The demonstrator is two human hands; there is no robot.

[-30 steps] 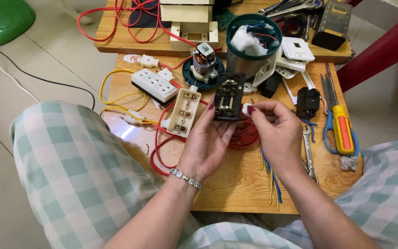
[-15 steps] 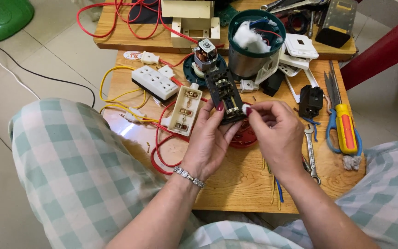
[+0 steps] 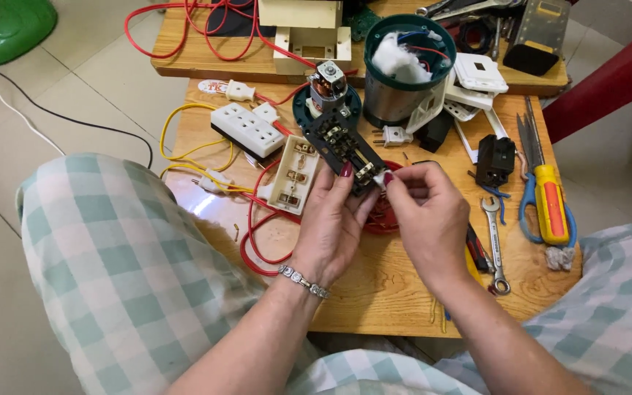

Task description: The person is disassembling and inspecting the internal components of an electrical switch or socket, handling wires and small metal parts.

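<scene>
The left hand [image 3: 334, 219] is reaching up from the lap with its palm turned toward the camera, fingers curled around the lower end of a black switch module [image 3: 345, 150] and gripping it so that the part is slanting up and away over the wooden table [image 3: 374, 292]. A silver bracelet [image 3: 303, 281] is circling that wrist. The right hand [image 3: 426, 216] is coming in from the right with its back facing up, thumb and forefinger pinching closed on a small white piece [image 3: 382, 178] pressed against the module's lower right edge.

Counting what is lying around: one cream socket plate [image 3: 294, 174] just left of the module, one white power strip [image 3: 246, 129] farther left, one small motor [image 3: 327, 79] behind the module, one green-rimmed metal cup [image 3: 404, 69] stuffed with white wadding, one yellow-handled screwdriver [image 3: 546, 197], one pair of blue-handled scissors [image 3: 527, 157], one wrench [image 3: 496, 245], and one loose black part [image 3: 495, 157] to the right. Red wire [image 3: 254, 234] is looping under the hands
</scene>
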